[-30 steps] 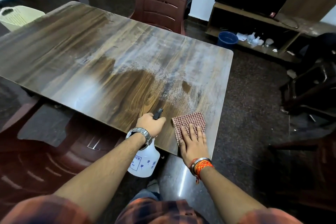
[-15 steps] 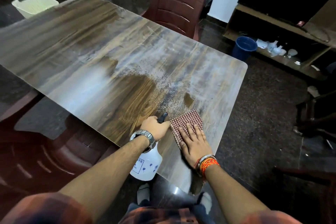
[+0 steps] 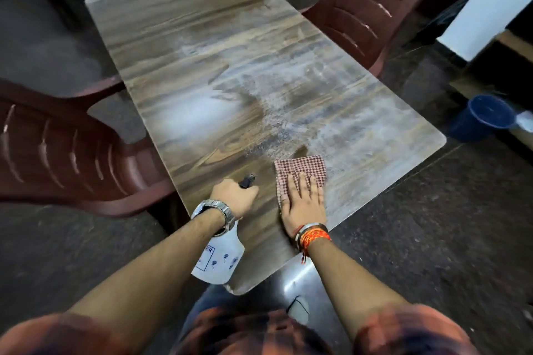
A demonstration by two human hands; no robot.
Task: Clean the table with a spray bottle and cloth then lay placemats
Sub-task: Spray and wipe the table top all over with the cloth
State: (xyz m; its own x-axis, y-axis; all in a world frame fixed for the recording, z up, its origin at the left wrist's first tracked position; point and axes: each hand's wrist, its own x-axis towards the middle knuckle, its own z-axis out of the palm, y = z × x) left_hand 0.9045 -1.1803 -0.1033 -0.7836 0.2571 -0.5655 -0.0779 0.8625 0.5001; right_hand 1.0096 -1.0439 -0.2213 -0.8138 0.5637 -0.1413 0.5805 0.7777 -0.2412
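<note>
Checked cloth [image 3: 300, 171], one spray bottle [image 3: 217, 258], two chairs [image 3: 66, 153]

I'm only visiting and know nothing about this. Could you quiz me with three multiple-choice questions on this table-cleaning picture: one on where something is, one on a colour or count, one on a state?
1. Where is the red-and-white checked cloth?
A. flat on the wooden table under the right hand
B. draped over a chair
C. on the floor

2. How many dark red plastic chairs are beside the table?
A. none
B. two
C. five

3. What is the left hand doing?
A. resting empty
B. gripping the white plastic spray bottle
C. holding a placemat

Answers: 1 A, the palm presses the cloth onto the tabletop. 2 B, one chair on the left, one chair on the right. 3 B, the fingers wrap the bottle's black trigger head.
</note>
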